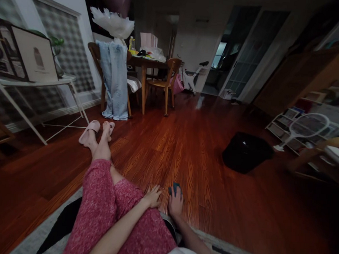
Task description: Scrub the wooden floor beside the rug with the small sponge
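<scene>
My left hand (153, 197) lies on the thigh of my pink-red trousers (99, 191), fingers stretched out and nothing in them. Just to its right, my right hand (176, 203) has its fingers curled over a small dark teal object (175, 188). Only part of that object shows past the fingers, so its kind cannot be made out. Beyond both hands is the reddish wooden floor (182, 150). My legs stretch out to the left, crossed at the shins, and a pink slipper (93, 127) is on one foot.
A black bin (246, 153) stands on the floor to the right, with a white racket (309, 126) leaning by shelves. Ahead, jeans (115, 81) hang over a chair beside a wooden table (144, 64). A white side table (31, 82) is at left. A patterned rug (45, 230) lies under me.
</scene>
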`<state>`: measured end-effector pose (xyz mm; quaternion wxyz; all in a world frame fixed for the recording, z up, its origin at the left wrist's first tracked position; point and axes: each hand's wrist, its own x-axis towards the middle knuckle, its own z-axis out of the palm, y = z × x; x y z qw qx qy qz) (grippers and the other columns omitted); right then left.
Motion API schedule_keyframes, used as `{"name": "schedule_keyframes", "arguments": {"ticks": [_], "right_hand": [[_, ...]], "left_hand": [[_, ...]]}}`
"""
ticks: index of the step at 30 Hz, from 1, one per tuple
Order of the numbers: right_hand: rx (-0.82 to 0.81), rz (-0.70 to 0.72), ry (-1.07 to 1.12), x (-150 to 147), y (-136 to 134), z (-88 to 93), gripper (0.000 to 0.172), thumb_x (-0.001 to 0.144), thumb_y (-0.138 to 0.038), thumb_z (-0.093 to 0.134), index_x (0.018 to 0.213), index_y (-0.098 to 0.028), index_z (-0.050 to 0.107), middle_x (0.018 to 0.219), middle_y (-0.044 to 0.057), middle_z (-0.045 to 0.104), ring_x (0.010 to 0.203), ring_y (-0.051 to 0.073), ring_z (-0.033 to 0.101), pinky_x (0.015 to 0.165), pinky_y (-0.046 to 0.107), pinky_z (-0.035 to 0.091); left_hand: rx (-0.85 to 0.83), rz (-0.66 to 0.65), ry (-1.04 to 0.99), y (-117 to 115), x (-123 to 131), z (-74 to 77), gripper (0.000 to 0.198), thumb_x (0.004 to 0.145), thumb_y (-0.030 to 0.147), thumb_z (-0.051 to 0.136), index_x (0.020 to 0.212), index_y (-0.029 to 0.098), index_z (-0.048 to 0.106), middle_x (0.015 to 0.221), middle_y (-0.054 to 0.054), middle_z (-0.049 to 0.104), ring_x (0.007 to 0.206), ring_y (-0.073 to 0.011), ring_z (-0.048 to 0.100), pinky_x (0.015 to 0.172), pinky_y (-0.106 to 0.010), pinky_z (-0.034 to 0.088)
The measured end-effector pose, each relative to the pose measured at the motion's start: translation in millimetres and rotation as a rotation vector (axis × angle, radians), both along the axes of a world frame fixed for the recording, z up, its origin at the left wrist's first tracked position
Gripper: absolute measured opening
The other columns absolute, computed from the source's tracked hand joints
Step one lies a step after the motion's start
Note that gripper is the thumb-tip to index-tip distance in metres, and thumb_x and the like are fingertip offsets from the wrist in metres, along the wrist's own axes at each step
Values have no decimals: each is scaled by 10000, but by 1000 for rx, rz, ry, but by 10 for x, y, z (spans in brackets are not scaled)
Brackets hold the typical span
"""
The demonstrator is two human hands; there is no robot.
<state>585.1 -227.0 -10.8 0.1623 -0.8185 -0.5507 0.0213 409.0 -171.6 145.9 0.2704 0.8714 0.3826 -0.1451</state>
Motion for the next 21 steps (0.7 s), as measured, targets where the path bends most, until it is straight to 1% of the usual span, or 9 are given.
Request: {"name": "schedule_keyframes", "arguments": {"ticks": [3,5,7,9,12,14,18,19,21], "right_hand": [[-13,290,-29,-173,71,35,547,967,-286,346,1509,-319,414,1599,71,363,1487,222,286,1185,486,266],[-15,412,-46,8,-31,81,541,964,-281,366,1500,-332,425,1595,52,373,1480,199,299,1184,449,280],[-22,431,-61,376,-245,126,525,966,-278,361,1479,-336,457,1585,44,392,1468,187,321,1179,426,294],[-25,299,-73,831,-544,156,511,975,-284,329,1459,-318,490,1570,61,413,1452,193,347,1167,429,310],[-34,-70,-62,1436,-1023,174,527,982,-308,281,1458,-249,500,1550,119,417,1447,225,351,1147,446,329],[-33,-336,-37,1653,-1245,174,550,982,-326,264,1478,-210,472,1553,157,391,1460,253,323,1138,474,328],[6,-738,19,1475,-1218,152,591,976,-327,248,1531,-165,372,1587,225,294,1491,317,231,1121,577,293],[21,-764,30,1323,-1119,144,595,976,-320,243,1539,-163,354,1592,231,281,1494,323,216,1122,596,276],[47,-673,44,946,-866,129,597,974,-306,241,1549,-174,334,1599,223,281,1500,317,202,1135,609,238]], "left_hand": [[31,5,1,-6,-1,12,775,844,375,533,1560,220,280,1660,-130,124,1526,-288,82,1207,-565,114],[42,1,-3,-6,-8,18,786,850,369,517,1573,225,245,1664,-118,100,1528,-279,54,1211,-562,95],[40,-7,-3,-1,-16,24,796,854,367,514,1579,211,226,1666,-119,70,1530,-274,31,1216,-548,73],[28,-16,0,8,-22,27,807,854,364,522,1580,181,221,1666,-132,43,1530,-276,18,1221,-530,57],[9,-24,4,17,-25,25,812,856,349,526,1578,143,217,1663,-152,11,1529,-279,-6,1224,-512,49],[-1,-28,6,20,-26,20,808,860,347,520,1580,152,209,1664,-144,1,1529,-275,-17,1222,-513,52],[-8,-43,14,28,-24,14,808,863,364,512,1583,177,198,1667,-128,3,1530,-272,-15,1221,-515,62],[-7,-46,17,32,-24,15,810,861,367,512,1583,177,197,1667,-130,7,1529,-275,-12,1220,-517,65],[-2,-52,22,38,-26,20,814,860,374,508,1586,191,189,1667,-125,15,1529,-277,-10,1217,-527,73]]}}
